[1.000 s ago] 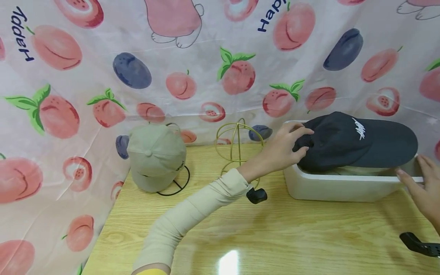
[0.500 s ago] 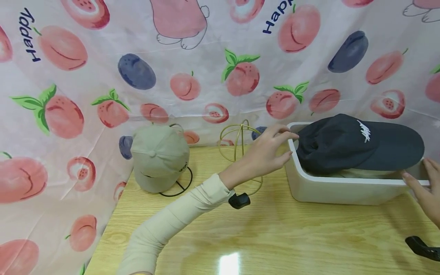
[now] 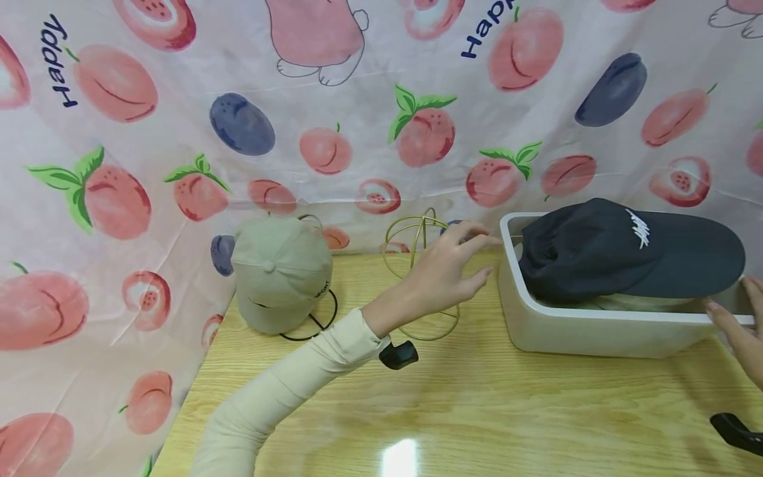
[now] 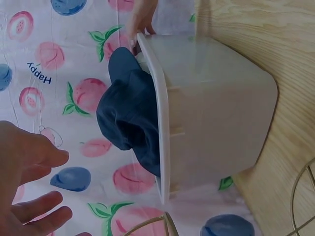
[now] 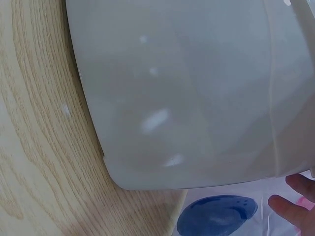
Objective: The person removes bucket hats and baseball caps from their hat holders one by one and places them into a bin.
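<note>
A black baseball cap (image 3: 590, 255) with white lettering lies in a white plastic storage box (image 3: 602, 334), its brim toward the right end. Just left of the box, my left hand (image 3: 438, 278) hovers with fingers spread and nothing in them. In the left wrist view, that hand (image 4: 24, 177) shows apart from the cap's gathered back. Partly cut off at the right edge of the head view, my right hand (image 3: 745, 331) grips the box's right end, thumb over the front rim. Its fingertips (image 5: 290, 209) show by the box's far side in the right wrist view.
A gold wire cap stand (image 3: 424, 228) stands behind my left forearm. Farther left, a khaki cap (image 3: 280, 265) sits on a black wire stand (image 3: 336, 308). Lighter fabric shows beneath the black cap in the box. A fruit-print cloth (image 3: 334, 185) hangs behind the wooden table (image 3: 477, 411).
My left hand has let go of the black cap's back and drawn leftward out of the box. The cap stays in the box. The right hand keeps its place at the rim.
</note>
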